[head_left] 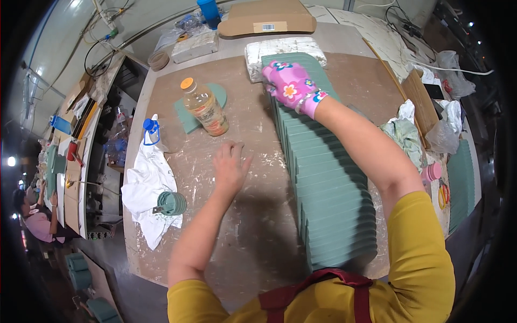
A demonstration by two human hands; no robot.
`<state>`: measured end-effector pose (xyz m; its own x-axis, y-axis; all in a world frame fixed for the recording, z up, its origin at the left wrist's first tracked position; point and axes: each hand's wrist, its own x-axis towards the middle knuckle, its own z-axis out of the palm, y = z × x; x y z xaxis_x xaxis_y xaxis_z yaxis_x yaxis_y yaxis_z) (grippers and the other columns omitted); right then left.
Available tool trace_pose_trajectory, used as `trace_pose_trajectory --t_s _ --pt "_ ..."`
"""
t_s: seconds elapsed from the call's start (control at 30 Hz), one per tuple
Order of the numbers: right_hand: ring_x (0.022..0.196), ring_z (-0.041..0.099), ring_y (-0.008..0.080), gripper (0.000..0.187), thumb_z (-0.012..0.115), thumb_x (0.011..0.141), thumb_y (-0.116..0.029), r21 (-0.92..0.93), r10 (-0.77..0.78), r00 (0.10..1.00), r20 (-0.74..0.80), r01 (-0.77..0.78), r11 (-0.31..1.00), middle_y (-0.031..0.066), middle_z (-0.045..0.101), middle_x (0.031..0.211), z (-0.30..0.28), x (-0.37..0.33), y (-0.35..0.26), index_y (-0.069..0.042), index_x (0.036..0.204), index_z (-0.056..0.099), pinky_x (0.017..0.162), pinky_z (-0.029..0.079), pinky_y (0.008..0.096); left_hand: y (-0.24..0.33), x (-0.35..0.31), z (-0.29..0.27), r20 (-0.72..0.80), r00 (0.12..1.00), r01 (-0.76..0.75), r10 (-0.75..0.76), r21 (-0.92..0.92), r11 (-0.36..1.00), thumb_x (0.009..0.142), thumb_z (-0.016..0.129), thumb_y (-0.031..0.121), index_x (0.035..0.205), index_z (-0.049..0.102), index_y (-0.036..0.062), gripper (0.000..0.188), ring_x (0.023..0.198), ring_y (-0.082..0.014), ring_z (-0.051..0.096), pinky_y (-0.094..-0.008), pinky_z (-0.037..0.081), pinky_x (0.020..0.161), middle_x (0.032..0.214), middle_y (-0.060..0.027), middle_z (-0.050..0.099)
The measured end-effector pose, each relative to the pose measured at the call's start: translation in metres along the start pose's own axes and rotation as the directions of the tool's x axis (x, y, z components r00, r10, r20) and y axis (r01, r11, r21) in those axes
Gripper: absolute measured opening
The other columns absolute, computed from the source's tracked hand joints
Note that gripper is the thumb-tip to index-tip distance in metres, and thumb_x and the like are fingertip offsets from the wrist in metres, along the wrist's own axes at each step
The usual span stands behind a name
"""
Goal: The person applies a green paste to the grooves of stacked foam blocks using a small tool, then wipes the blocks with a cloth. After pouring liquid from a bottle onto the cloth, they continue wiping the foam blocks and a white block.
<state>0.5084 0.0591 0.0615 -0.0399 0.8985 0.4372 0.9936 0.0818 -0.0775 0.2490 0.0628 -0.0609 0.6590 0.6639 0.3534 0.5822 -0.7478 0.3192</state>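
A long row of overlapping green panels [334, 199] with rounded corners runs from near my body to the far side of the table. At its far end, my right hand [291, 89], in a pink flowered glove, has its fingers curled round the left edge of the farthest green panel [301, 60]. My bare left hand [231, 166] lies on the brown tabletop [253, 215], fingers stretched, holding nothing. Just beyond it stands a clear bottle [207, 110] with an orange cap and some liquid inside. A flat green piece [191, 121] lies behind the bottle.
On the left, a white cloth [145, 183] lies under a green-stained cup [172, 203]; a blue-capped bottle [152, 129] stands nearby. A white wrapped block [256, 54] and a cardboard box [266, 19] are at the back. Scissors [444, 195] lie right. Another person [43, 223] works far left.
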Motion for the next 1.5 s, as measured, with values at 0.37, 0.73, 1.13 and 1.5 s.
trace_pose_trajectory --t_s 0.37,0.73,1.13,1.5 --pt "0.081 0.062 0.0351 0.011 0.06 0.081 -0.016 0.016 -0.028 0.999 -0.019 0.028 0.999 0.0155 0.063 0.088 -0.005 0.025 0.011 -0.007 0.087 0.06 0.073 0.049 0.0436 0.007 0.002 -0.001 0.092 0.992 0.088 -0.088 0.006 0.996 0.083 0.064 0.031 0.12 0.054 0.0065 0.045 0.113 -0.0319 0.044 -0.046 0.034 0.092 0.121 -0.0136 0.047" --pt "0.082 0.063 0.0354 0.009 0.059 0.082 -0.012 -0.019 -0.113 0.994 -0.015 0.112 0.993 0.0179 0.063 0.086 -0.007 0.026 0.043 -0.004 0.086 0.059 0.07 0.051 0.043 0.006 0.0 -0.004 0.064 0.996 0.065 -0.064 -0.008 0.998 0.082 0.065 0.029 0.119 0.054 0.0066 0.044 0.111 -0.0332 0.046 -0.0465 0.035 0.091 0.12 -0.0135 0.047" --pt "0.086 0.064 0.0349 0.014 0.06 0.081 -0.016 -0.264 0.382 0.92 0.09 -0.348 0.9 0.019 0.065 0.09 -0.049 -0.041 0.101 -0.004 0.088 0.06 0.076 0.051 0.0438 0.012 0.003 -0.004 0.055 0.997 0.052 -0.05 -0.044 0.998 0.082 0.064 0.029 0.119 0.055 0.006 0.045 0.111 -0.0336 0.047 -0.0458 0.036 0.091 0.12 -0.0148 0.049" --pt "0.068 0.063 0.0213 0.022 0.044 0.092 -0.021 0.061 0.271 0.949 0.162 -0.284 0.957 0.0079 0.063 0.071 -0.009 0.024 0.072 -0.007 0.081 0.057 0.065 0.05 0.0362 0.004 -0.001 -0.001 0.051 0.997 0.05 -0.05 0.005 0.999 0.081 0.063 0.031 0.119 0.055 0.0058 0.046 0.11 -0.0328 0.047 -0.0477 0.038 0.088 0.12 -0.0135 0.05"
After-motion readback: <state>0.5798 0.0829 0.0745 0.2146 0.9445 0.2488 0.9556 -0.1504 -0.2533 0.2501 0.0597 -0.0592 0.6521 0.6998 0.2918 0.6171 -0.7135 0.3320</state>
